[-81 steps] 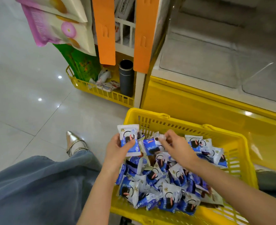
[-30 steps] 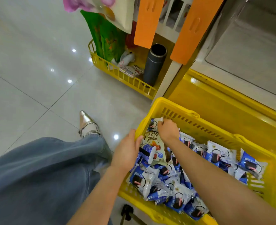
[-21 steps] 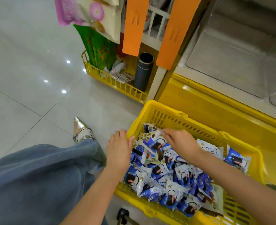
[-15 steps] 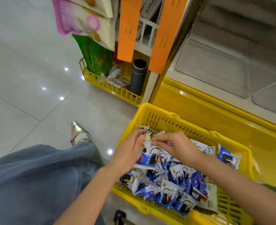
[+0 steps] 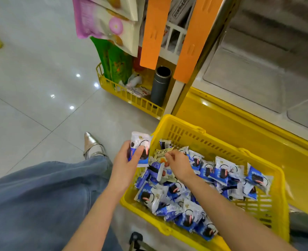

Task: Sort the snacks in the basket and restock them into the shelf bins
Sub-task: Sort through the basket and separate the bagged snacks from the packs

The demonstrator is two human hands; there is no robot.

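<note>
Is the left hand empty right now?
No, the left hand grips a blue-and-white packet, thumb across its front, beside the basket rim.

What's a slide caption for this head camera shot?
Left hand holds a blue-and-white snack packet at the edge of the yellow basket while the right hand reaches for a tan packet.

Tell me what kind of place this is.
Likely a small retail shop, at a display shelf: a yellow shopping basket piled with wrapped snack packets, snack bags hanging on the rack, and a yellow wire shelf bin at floor level.
</note>
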